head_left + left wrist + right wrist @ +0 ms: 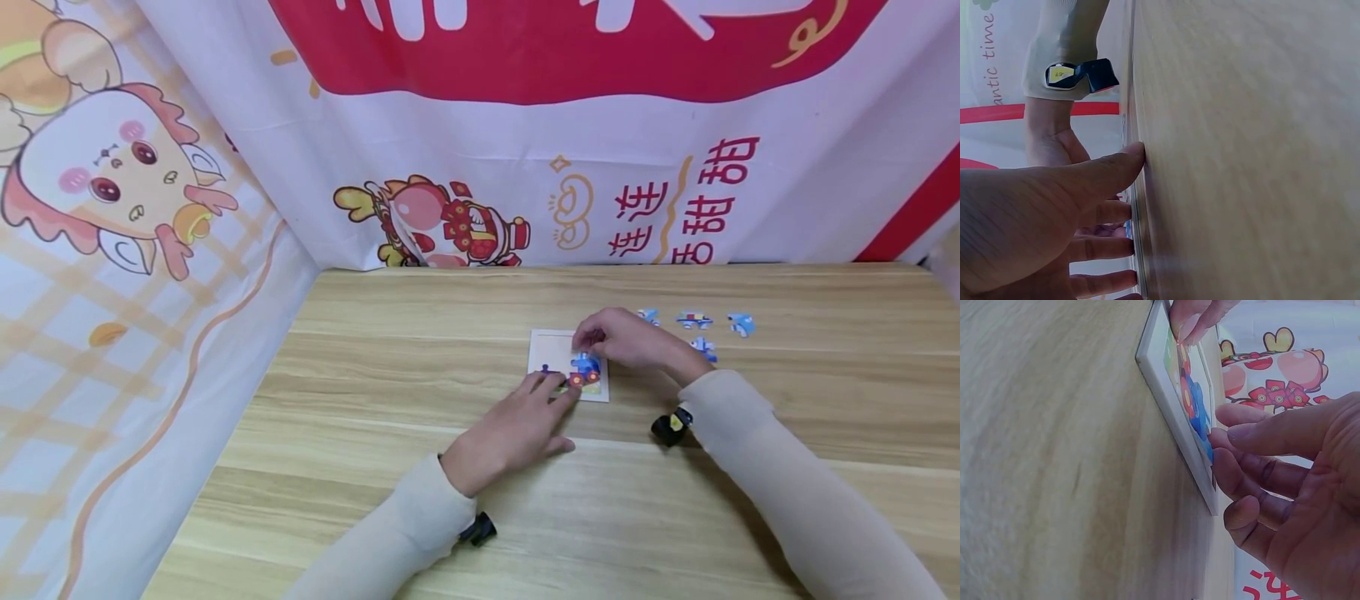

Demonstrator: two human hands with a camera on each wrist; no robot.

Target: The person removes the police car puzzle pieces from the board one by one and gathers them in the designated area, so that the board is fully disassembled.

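Observation:
A small white-framed puzzle board (552, 337) lies on the table, with a blue vehicle picture with red wheels (586, 364) made of jigsaw pieces in its lower right part. My left hand (517, 425) rests palm down, its extended fingertips on the board's lower left part and its thumb on the table. Over the board's upper right corner is my right hand (621, 337), with loosely bent fingers. In the right wrist view, its fingertips (1222, 461) touch the edge of the blue part (1200, 419), and the thumb stands apart from it.
Several loose blue jigsaw pieces (693, 320) lie on the wooden table (360, 400) to the right of the board, partly behind the right wrist. A printed cloth (450, 133) hangs along the table's far edge, and another cloth (150, 333) covers the left side.

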